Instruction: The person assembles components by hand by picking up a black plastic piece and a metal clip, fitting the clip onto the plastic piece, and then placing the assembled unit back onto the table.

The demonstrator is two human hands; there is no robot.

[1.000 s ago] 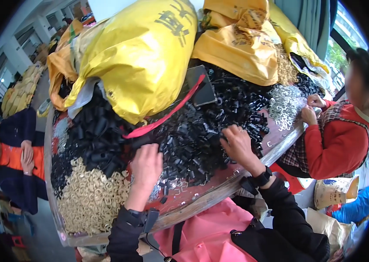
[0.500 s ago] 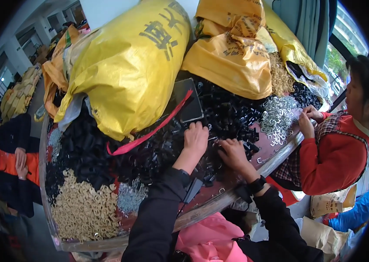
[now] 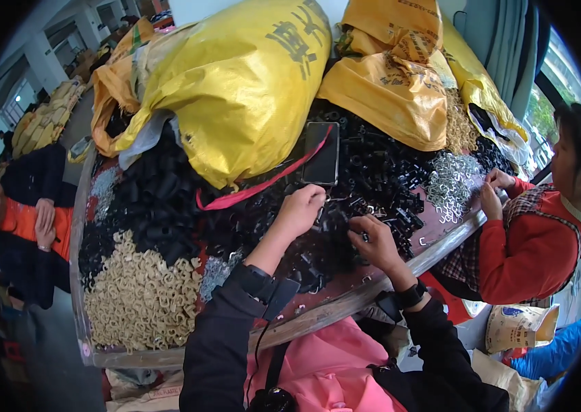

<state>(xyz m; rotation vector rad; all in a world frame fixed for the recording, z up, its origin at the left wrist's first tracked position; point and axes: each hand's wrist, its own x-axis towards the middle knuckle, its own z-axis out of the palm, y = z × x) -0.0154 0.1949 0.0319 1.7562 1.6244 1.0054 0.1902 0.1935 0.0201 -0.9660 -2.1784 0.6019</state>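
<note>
My left hand (image 3: 301,209) is closed in a pinch over the heap of black plastic parts (image 3: 380,178). A small shiny piece shows at its fingertips, too small to name. To its right my right hand (image 3: 376,242) is curled around a small black plastic part (image 3: 365,237), mostly hidden by the fingers. Just beyond the left hand lies a dark, glassy rectangular slab (image 3: 322,159), with a red ribbon (image 3: 263,187) across it. Loose black parts (image 3: 308,264) are scattered between my forearms on the dark red tabletop.
Yellow sacks (image 3: 242,89) and an orange sack (image 3: 393,103) stand at the back. Beige curved parts (image 3: 143,295) are piled left, silver clips (image 3: 450,182) right. The wooden table edge (image 3: 325,316) runs before me. Co-workers sit at right (image 3: 531,233) and left (image 3: 36,220).
The whole view has shifted, so the table sits further right. My left hand has drawn slightly left of the slab and its fingers have pinched together. My right hand's fingers have curled up.
</note>
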